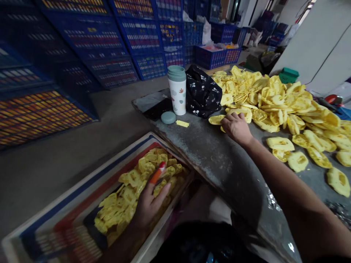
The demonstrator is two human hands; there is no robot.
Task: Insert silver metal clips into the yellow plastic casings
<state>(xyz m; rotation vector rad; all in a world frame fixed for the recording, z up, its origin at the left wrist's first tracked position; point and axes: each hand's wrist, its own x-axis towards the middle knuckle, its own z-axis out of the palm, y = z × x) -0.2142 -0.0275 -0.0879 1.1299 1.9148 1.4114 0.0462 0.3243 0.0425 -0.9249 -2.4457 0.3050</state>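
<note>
1. Hands: 2, well apart, one over each lot of material. Right hand (237, 128) lies fingers-down on the near edge of a heap of yellow moulded pieces (274, 106). Cannot tell if it grips.
2. Left hand (149, 206) is down inside a white tray (90, 174) with blue and red stripes, over a second lot of yellow pieces (123, 197). An orange stick (157, 174) with a red tip lies against its fingers. Blurred; cannot tell if held.
3. Heap sits loose on a worn grey worktop (208, 160). A few pieces lie singly, flat and apart, toward the right.
4. Beyond the right hand: a white patterned cup (177, 91) with a teal lid, a black floral bag (202, 93), a teal disc (168, 117) and a small yellow slip (182, 124).
5. Behind: blue crates (139, 36), stacked high along the wall. Green box (288, 75) past the heap.
6. Step, as judged: pieces being moved by hand from worktop heap to tray; tray about half filled.
7. Next move, as judged: calls for picking up the piece under the right hand and bringing it across the worktop edge to the tray.
</note>
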